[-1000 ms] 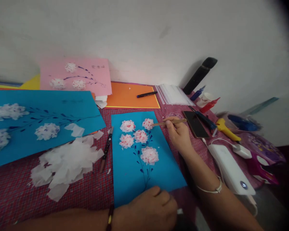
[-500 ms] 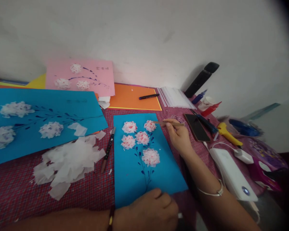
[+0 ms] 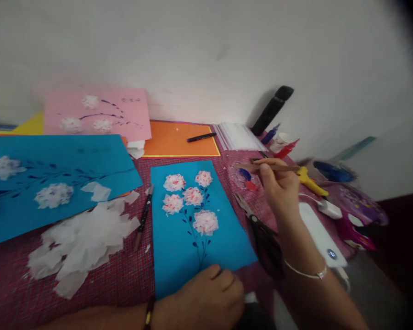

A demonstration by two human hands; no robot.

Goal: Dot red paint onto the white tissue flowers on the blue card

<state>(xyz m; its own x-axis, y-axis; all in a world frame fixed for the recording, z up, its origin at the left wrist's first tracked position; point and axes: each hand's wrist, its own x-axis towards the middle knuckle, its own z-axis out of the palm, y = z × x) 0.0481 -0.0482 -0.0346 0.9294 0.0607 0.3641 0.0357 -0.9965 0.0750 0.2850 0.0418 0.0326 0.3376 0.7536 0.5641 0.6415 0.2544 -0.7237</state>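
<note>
My right hand [image 3: 280, 185] pinches a thin brown stick [image 3: 289, 168] whose tip points left. The tip is over a clear palette [image 3: 239, 176] with blobs of blue and red paint. My left hand [image 3: 209, 293] rests curled on the lower edge of a blue card [image 3: 179, 256]; whatever its fingers may hold is hidden. On this card are several white paper flowers dabbed with red, such as a larger one [image 3: 205, 222], above dark blue painted stems and leaves. Scissors [image 3: 258, 224] lie right of the card, partly behind my right forearm.
Torn white tissue paper [image 3: 82, 238] and a dark pen [image 3: 144, 215] lie left of the card. Another blue flower card [image 3: 99, 160] and a pink one [image 3: 131, 119] stand behind. At right are a red paint bottle [image 3: 287, 149], yellow-handled tool [image 3: 311, 182] and white power bank [image 3: 321, 233].
My right hand has moved right with the stick, from the upper right flower to the paint palette. The view has shifted slightly right. My left hand stays on the card.
</note>
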